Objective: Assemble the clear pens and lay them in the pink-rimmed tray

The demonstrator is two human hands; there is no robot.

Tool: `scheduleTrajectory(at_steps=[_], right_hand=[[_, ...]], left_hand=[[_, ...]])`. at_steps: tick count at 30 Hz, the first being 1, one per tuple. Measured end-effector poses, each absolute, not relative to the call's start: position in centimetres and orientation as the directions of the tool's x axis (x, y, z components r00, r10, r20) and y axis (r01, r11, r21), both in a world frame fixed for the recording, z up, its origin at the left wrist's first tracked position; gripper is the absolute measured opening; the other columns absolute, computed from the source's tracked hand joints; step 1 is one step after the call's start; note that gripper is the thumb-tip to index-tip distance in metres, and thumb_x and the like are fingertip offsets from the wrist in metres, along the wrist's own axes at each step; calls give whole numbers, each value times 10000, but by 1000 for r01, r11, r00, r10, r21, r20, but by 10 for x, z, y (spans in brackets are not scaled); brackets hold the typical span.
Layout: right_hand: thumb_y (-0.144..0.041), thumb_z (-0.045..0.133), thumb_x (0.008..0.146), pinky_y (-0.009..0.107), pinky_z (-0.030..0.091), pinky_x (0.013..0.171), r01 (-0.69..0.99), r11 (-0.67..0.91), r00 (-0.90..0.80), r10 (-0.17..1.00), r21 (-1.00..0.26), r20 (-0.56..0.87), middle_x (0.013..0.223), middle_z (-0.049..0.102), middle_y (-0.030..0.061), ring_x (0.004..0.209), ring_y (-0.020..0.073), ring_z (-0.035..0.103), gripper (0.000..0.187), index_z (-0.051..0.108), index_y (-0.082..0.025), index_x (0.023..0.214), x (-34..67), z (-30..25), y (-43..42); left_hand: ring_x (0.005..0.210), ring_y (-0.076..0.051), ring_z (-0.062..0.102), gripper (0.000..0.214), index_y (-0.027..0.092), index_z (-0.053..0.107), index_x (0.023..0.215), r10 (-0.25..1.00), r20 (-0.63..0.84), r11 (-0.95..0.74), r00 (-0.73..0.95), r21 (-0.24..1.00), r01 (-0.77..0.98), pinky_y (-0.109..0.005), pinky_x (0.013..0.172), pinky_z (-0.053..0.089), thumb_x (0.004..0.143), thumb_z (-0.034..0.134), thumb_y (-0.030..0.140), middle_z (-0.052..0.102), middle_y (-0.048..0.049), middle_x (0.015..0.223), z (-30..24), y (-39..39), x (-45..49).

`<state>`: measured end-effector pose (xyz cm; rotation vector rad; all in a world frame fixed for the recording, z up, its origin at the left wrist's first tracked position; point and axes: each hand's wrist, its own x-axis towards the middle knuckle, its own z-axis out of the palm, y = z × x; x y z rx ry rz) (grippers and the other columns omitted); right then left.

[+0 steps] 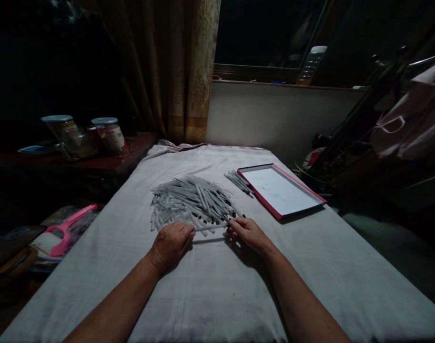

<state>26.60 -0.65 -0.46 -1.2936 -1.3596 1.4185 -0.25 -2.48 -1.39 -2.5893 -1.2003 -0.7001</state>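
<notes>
A slim grey pen [210,227] is stretched level between my two hands, just in front of a heap of similar pens [192,197]. My left hand [172,242] is closed on its left end, knuckles up. At its right end, my right hand [247,232] pinches it between thumb and fingertips; a dark bit shows there. The heaped pens look grey and see-through, several with black ends. A small row of pens [238,183] lies apart, against the left side of a shallow red-edged tray [260,197] with a white inside.
A pale cloth [217,290] covers the table. To the left, a dark red side table [127,159] bears lidded jars [112,136] and a glass pitcher [77,145]. A pink-handled object [65,233] is below it. Curtains [188,71] and a window sill [260,83] stand behind.
</notes>
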Motion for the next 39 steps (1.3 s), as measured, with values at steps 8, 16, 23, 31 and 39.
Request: scheduleTrajectory(at_steps=[8,16,23,31,39], right_hand=[[-434,793,596,259,459,558,53,4,-15,1000,-999,3,674,686,15,577,134,574,321,740,-185,791,280,-5,0],[-361,661,713,403,522,860,419,129,51,985,-899,165,907,788,70,892,274,705,238,794,-227,859,285,-22,3],[-322,604,744,397,518,868,528,196,-31,977,-826,212,917,784,67,890,266,711,244,785,-232,880,283,-14,-3],[-426,618,788,286,493,622,302,188,-179,974,-934,138,689,705,32,636,178,642,269,752,-193,781,267,-2,-11],[-491,658,740,267,437,527,287,110,-105,991,-952,83,556,639,17,509,135,531,338,701,-176,625,277,3,-8]], left_hand=[[724,-205,649,301,169,595,1110,634,580,-652,511,46,757,-322,675,515,1020,343,305,687,-72,821,-20,-23,-3],[825,-210,661,249,181,586,1056,624,609,-656,490,67,752,-335,754,542,1004,367,285,692,-88,899,-19,-21,-4],[862,-211,664,235,176,571,1086,631,613,-649,475,82,756,-343,785,546,1006,376,280,693,-98,937,-20,-21,-4],[864,-213,661,246,184,583,1093,653,585,-646,482,97,757,-346,789,543,1002,381,289,688,-92,922,-21,-22,-3],[869,-220,647,262,191,608,1080,663,584,-620,468,78,781,-352,790,531,1001,376,284,689,-82,927,-14,-15,-17]])
